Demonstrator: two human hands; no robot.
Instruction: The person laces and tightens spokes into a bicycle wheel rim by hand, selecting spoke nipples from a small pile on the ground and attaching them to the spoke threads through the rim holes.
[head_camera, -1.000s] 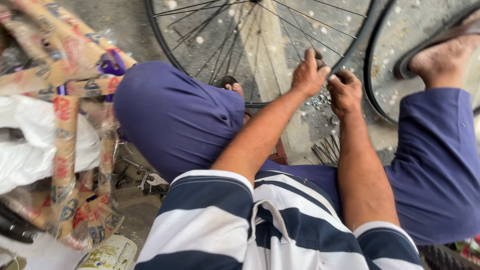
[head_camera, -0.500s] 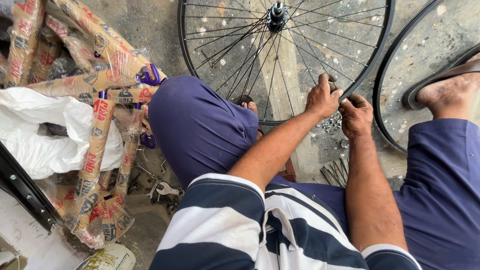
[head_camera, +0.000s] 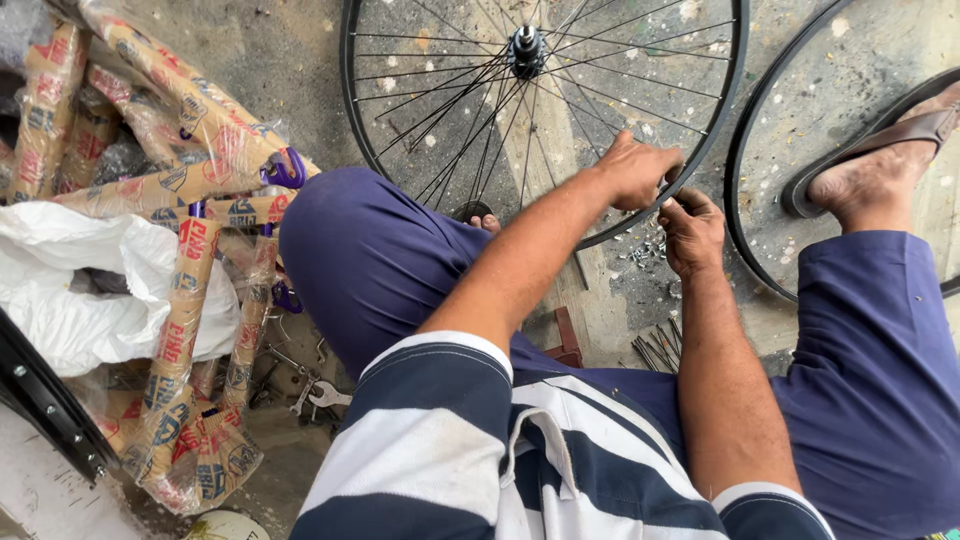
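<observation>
Both sets of fingers pinch at the lower edge of the black spoked bicycle wheel rim (head_camera: 545, 115) lying flat on the concrete floor (head_camera: 270, 60): the left hand (head_camera: 637, 172) curls closed over it, the right hand (head_camera: 692, 232) grips it just beside. Small metal nipples (head_camera: 645, 252) lie scattered below. A crumpled white plastic bag (head_camera: 90, 300) lies far left, contents hidden, among paper-wrapped frame tubes (head_camera: 185, 300).

Tan paper-wrapped bicycle frame (head_camera: 190, 300) with red and blue print at left, white plastic bag (head_camera: 90, 290) beside it
</observation>
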